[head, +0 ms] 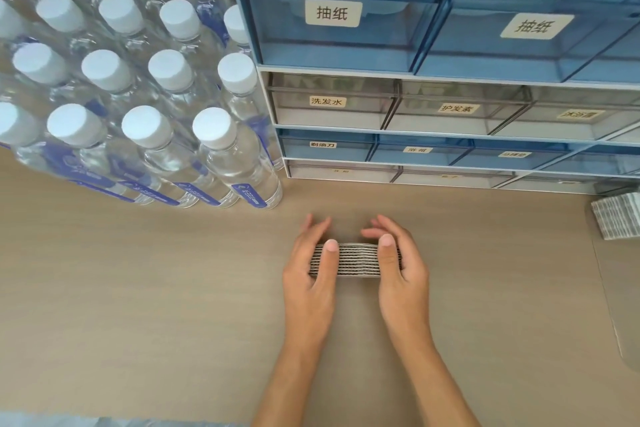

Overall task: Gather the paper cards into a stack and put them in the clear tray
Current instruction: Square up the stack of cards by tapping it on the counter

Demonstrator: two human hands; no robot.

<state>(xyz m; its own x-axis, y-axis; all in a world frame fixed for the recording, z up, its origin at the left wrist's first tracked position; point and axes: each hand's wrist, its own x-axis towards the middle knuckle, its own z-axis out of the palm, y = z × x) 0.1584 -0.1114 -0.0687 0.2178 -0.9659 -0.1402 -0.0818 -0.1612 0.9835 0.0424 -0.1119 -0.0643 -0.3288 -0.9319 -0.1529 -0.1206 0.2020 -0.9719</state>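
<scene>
A stack of grey-striped paper cards (356,259) stands on edge on the tan table, squeezed between both hands. My left hand (310,274) presses its left end, thumb on the near side. At the right end my right hand (403,270) mirrors that grip. The clear tray (609,305) lies at the table's right edge, only partly in view, its rim faint. Another pile of the same cards (618,218) rests inside its far end.
Several shrink-wrapped water bottles (138,97) with white caps fill the back left. A blue and clear drawer cabinet (450,80) with labelled drawers stands at the back right. Bare table surface (138,305) stretches around the hands.
</scene>
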